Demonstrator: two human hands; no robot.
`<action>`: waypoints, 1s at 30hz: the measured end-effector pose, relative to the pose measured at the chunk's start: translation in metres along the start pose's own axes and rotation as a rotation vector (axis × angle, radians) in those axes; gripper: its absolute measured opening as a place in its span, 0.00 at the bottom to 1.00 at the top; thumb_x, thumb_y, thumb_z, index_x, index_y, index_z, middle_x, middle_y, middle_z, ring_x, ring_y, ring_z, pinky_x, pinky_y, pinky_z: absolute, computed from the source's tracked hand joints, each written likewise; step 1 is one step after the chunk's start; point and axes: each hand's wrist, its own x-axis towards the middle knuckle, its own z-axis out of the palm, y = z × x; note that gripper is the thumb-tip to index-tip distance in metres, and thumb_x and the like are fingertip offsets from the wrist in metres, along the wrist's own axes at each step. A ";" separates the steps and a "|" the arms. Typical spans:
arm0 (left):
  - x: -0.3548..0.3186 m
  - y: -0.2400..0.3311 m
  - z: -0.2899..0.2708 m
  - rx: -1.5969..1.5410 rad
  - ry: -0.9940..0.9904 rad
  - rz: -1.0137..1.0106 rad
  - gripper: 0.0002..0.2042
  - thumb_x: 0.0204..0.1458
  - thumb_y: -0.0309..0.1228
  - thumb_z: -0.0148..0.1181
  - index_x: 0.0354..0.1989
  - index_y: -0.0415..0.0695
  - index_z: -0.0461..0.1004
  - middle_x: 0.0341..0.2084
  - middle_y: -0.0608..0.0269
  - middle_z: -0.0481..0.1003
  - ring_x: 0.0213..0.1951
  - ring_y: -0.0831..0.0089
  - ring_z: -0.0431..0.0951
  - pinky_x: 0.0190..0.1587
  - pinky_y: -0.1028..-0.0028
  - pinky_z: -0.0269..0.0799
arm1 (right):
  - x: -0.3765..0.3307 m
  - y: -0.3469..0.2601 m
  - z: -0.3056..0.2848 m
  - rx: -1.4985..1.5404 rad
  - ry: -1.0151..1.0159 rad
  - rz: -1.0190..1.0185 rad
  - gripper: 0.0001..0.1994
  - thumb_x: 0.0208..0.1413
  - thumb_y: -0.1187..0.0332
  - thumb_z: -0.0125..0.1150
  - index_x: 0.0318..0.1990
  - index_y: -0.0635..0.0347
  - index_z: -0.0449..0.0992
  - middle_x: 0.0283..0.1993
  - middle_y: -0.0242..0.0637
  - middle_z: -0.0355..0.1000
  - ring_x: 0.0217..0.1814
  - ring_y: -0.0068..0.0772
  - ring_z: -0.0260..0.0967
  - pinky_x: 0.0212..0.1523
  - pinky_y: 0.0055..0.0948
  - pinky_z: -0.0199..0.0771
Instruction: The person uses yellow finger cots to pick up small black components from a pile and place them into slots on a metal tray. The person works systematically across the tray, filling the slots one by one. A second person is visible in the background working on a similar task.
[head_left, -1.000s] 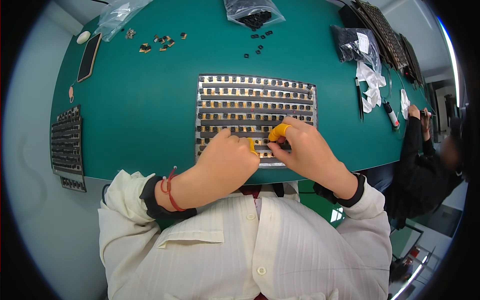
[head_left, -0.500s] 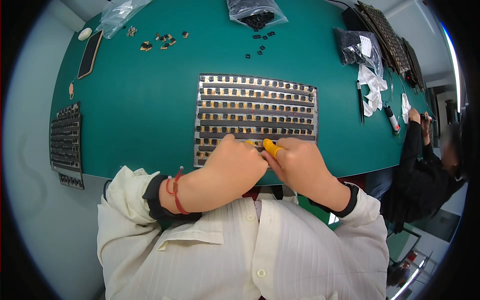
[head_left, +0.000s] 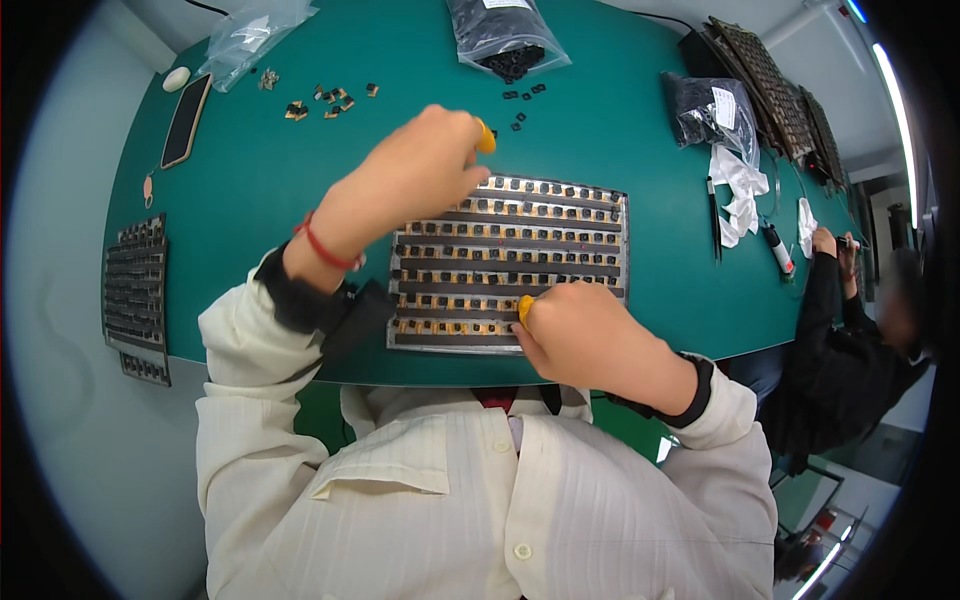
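Left hand (head_left: pixel 420 165) reaches past the far edge of the component tray (head_left: pixel 455 347), thumb and yellow-covered finger parted, fingertip just beside a small black piece (head_left: pixel 494 134). Right hand (head_left: pixel 595 335) is at the tray's near rows, fingers bent; whether it grips anything cannot be told. The tray lies on the green worktop (head_left: pixel 280 220).

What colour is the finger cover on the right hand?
Yellow; the finger cover shows best in the head view.

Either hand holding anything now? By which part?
Can't tell for either: the left hand is beside a small black piece, grip unclear; the right hand is at the panel, any pinch too small to make out.
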 end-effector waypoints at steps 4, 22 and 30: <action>0.031 -0.030 0.015 0.007 0.140 0.042 0.13 0.46 0.27 0.69 0.37 0.30 0.79 0.27 0.49 0.80 0.29 0.62 0.81 0.35 0.69 0.77 | 0.010 0.022 -0.036 0.156 0.050 -0.063 0.12 0.54 0.67 0.62 0.28 0.71 0.79 0.21 0.53 0.71 0.25 0.56 0.73 0.30 0.44 0.75; 0.017 -0.037 0.009 0.167 0.102 -0.122 0.10 0.50 0.27 0.64 0.37 0.32 0.81 0.27 0.42 0.79 0.30 0.53 0.81 0.35 0.66 0.78 | 0.132 0.102 -0.055 0.165 0.445 0.179 0.09 0.47 0.72 0.69 0.35 0.69 0.82 0.32 0.49 0.79 0.35 0.45 0.79 0.39 0.35 0.78; 0.011 -0.035 0.006 -0.048 0.033 -0.158 0.12 0.49 0.23 0.65 0.41 0.28 0.79 0.28 0.47 0.81 0.31 0.63 0.83 0.37 0.71 0.78 | 0.110 0.099 -0.059 0.222 0.342 0.167 0.09 0.48 0.74 0.68 0.37 0.68 0.83 0.32 0.50 0.79 0.34 0.43 0.79 0.39 0.34 0.79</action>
